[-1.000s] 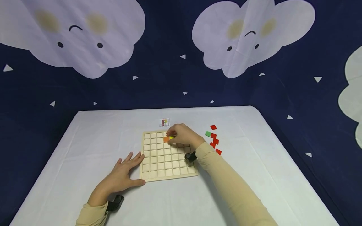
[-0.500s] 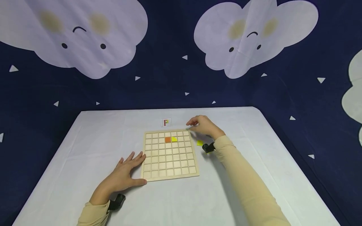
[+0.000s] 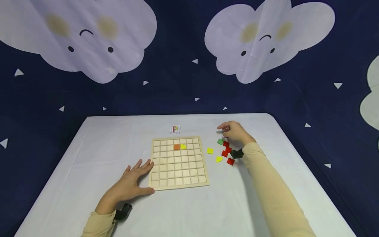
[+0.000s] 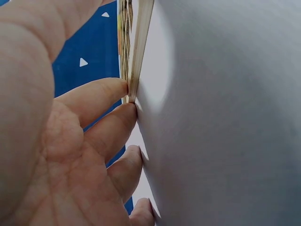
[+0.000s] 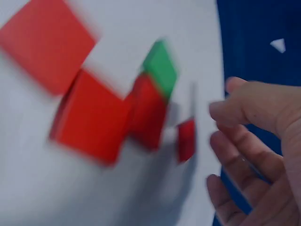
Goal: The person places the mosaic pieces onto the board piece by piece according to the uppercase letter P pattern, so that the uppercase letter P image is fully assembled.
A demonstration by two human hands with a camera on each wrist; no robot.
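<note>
My left hand point(image 3: 127, 184) rests with spread fingers at the left side of a wooden grid board point(image 3: 177, 170). In the left wrist view, its fingertips touch the board's edge point(image 4: 141, 47). An orange square tile point(image 3: 176, 147) and a yellow tile point(image 3: 183, 146) lie side by side in upper cells. Right of the board, my right hand point(image 3: 235, 131) hovers over loose tiles, fingers loosely bent and apart, nothing visible between them. Closest to its fingertips is a red tile point(image 5: 186, 140), apart from them. A green tile point(image 3: 220, 141) touches another red tile point(image 3: 226, 144).
A yellow square tile point(image 3: 210, 150) and a yellow rounded tile point(image 3: 218, 159) lie between the board and several red tiles point(image 3: 230, 161). Behind the board is a small printed grid card point(image 3: 175, 129). The white table point(image 3: 118, 141) ends before a dark blue cloth point(image 3: 165, 65).
My right hand has left the yellow tile in its cell beside the orange one and moved right, off the board, to the loose tiles. My left hand stays at the board's edge.
</note>
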